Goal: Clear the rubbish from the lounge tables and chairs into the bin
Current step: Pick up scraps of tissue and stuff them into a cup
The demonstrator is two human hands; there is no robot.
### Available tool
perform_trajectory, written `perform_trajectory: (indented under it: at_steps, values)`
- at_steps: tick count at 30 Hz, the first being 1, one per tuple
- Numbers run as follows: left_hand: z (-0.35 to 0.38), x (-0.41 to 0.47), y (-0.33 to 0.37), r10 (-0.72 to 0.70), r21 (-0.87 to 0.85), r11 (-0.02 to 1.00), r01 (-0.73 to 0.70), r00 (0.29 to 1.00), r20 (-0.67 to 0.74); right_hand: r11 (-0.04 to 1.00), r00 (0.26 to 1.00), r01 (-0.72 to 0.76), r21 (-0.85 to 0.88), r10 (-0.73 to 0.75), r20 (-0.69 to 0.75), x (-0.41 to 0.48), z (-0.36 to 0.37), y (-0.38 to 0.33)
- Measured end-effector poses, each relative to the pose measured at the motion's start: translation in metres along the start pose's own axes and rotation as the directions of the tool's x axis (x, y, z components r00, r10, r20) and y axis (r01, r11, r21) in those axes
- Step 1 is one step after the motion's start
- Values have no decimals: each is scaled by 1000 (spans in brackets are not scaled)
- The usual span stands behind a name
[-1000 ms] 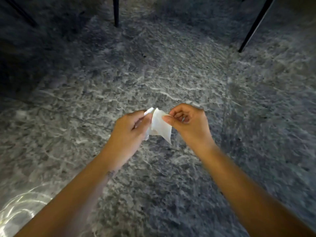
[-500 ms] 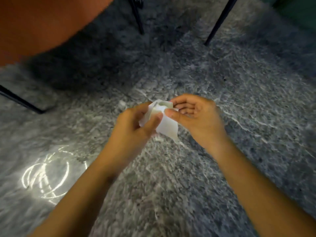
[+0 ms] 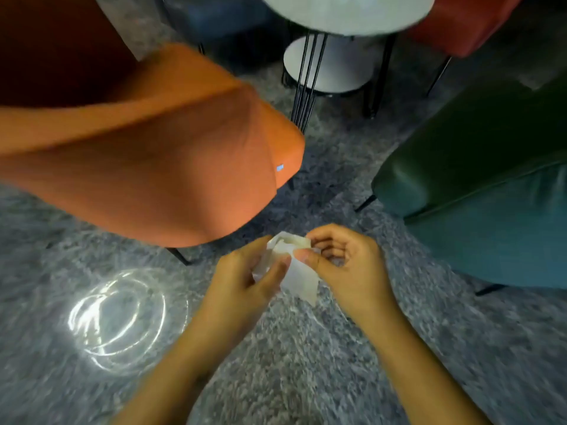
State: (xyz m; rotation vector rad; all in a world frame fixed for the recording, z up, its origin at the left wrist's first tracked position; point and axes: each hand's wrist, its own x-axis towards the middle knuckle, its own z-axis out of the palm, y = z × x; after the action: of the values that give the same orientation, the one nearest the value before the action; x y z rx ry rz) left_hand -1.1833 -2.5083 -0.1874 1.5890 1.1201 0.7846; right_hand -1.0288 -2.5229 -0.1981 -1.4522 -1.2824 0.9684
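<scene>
Tissue (image 3: 299, 273), white, crumpled: lower centre of frame, pinched between both hands above grey carpet (image 3: 306, 363). Left hand (image 3: 242, 282) grips its left edge, thumb pressed on; right hand (image 3: 343, 265) clamps the upper right, fingers curled. Orange chair (image 3: 153, 154) upper left; green chair (image 3: 491, 185) right; round table (image 3: 346, 13) top centre.

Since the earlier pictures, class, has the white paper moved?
Cannot tell: the white paper sits between both hands mid-view as before, but the camera swung, so no fixed thing, such as the orange chair, serves as reference.
</scene>
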Motion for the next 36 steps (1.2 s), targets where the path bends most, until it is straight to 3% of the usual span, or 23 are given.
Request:
perform_trajectory:
  at_steps: [8,13,26,36]
  values:
    - [-53,29,199,126,114,986,-119,990,-61,989,988,150,-9,-150,24,46,-61,-192]
    - [-79,51,263,175,116,980,-160,976,-132,971,971,239,-2,-239,24,77,-78,-266]
    - [-147,196,283,187,108,980,-169,964,-190,961,962,272,-52,-270,31,232,-61,-300]
    - [-98,364,302,169,51,984,-168,986,-7,986,978,152,-69,-160,-132,355,-140,-265]
